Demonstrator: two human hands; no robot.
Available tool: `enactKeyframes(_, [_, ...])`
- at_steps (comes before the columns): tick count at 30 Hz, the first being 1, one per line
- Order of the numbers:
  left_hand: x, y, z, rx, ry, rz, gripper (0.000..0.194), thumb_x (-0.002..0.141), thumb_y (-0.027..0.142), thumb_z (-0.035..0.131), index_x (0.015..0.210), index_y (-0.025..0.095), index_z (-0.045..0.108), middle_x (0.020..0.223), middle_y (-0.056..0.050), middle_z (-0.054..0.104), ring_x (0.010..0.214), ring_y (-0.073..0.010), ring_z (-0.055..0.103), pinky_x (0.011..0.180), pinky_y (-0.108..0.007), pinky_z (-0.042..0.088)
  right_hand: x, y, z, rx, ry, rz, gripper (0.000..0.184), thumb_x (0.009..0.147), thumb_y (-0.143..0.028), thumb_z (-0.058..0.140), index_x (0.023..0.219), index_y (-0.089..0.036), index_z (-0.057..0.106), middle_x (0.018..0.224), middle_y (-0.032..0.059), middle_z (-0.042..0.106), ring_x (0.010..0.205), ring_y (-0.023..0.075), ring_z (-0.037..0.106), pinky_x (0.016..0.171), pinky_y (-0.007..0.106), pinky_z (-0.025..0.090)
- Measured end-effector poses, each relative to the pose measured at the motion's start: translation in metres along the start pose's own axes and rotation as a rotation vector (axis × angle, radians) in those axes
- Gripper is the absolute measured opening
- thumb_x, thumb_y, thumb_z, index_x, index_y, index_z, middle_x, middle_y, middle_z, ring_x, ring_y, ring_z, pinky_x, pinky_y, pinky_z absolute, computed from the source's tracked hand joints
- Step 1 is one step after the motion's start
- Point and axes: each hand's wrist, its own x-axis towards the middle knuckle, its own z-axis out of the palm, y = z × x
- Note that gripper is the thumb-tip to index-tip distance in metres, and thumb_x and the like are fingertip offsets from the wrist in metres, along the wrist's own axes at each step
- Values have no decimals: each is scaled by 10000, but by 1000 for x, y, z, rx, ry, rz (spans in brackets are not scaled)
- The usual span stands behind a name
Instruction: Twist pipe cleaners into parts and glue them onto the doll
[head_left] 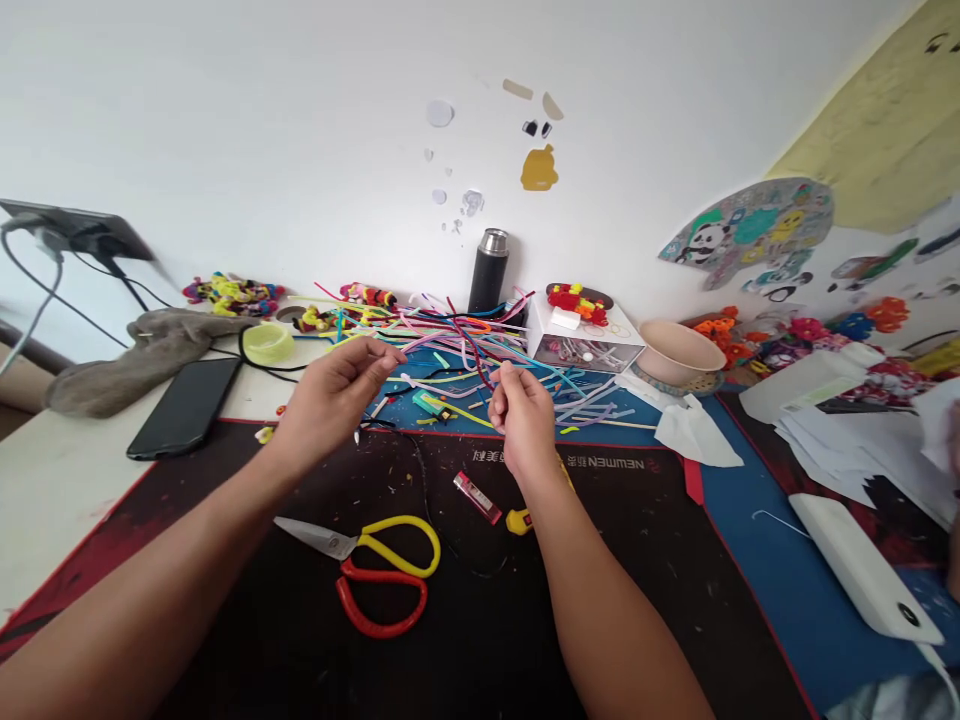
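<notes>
My left hand (pixel 341 395) is closed in a pinch, with a pinkish-purple pipe cleaner (pixel 421 343) running from its fingertips toward the pile. Across from it, my right hand (pixel 521 415) pinches the lower end of a dark red pipe cleaner (pixel 474 350) that slants up and left. Behind both hands lies a loose pile of many-coloured pipe cleaners (pixel 592 410). Below them, on the black desk mat (pixel 637 600), are scissors (pixel 382 575) with one yellow and one red handle, a pink lighter (pixel 478 497) and a yellow-tipped tool (pixel 519 521), partly hidden by my right forearm.
A black flask (pixel 489 275) stands by the wall, beside a white box (pixel 585 340) and a beige bowl (pixel 681 352). At left lie a phone (pixel 184 408) and a roll of tape (pixel 268 343). A white device (pixel 862 565) and papers (pixel 847 450) are at right.
</notes>
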Motion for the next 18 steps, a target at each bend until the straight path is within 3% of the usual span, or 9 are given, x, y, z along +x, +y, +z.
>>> enactKeyframes(3, [-1, -37, 25, 0, -32, -132, 371, 937, 580, 658, 905, 219, 735, 775, -9, 693, 652, -170, 554, 595, -282, 428, 3, 6, 0, -13, 8, -4, 483, 927, -683, 765, 857, -214, 673, 553, -90, 458, 439, 85, 392, 413, 224, 302])
enactKeyframes(7, [-10, -65, 33, 103, -121, -105, 473, 1012, 631, 586, 1173, 226, 769, 860, -14, 747, 702, -192, 596, 641, -293, 427, -5, 8, 4, -118, -38, -30, 456, 982, -676, 701, 909, -228, 669, 564, -83, 480, 469, 105, 429, 452, 234, 337])
enactKeyframes(10, [-15, -69, 24, 173, -117, -104, 481, 1041, 638, 569, 1221, 239, 770, 847, -9, 751, 701, -204, 606, 639, -302, 411, -29, 0, 10, -296, -162, -20, 430, 1061, -634, 593, 911, -240, 678, 570, -64, 504, 497, 130, 459, 502, 252, 378])
enactKeyframes(13, [-17, -68, 16, 188, -126, -119, 461, 1038, 623, 581, 1194, 236, 778, 933, -31, 802, 797, -233, 669, 665, -304, 438, -59, -20, 13, -614, -295, -83, 354, 1089, -529, 590, 902, -248, 696, 706, -18, 658, 631, 152, 586, 612, 265, 425])
enactKeyframes(16, [-18, -67, 12, 191, -118, -126, 458, 1025, 618, 578, 1162, 233, 786, 1021, -43, 833, 843, -241, 693, 700, -301, 469, -82, -46, 5, -970, -459, -154, 290, 1098, -449, 632, 911, -253, 733, 822, 12, 772, 780, 186, 707, 737, 291, 445])
enactKeyframes(18, [-18, -65, 11, 200, -119, -132, 476, 1013, 636, 578, 1157, 235, 790, 1018, -43, 839, 830, -240, 692, 698, -299, 471, -91, -63, -7, -1156, -560, -126, 234, 1100, -426, 656, 999, -248, 769, 945, 40, 835, 866, 218, 765, 770, 307, 450])
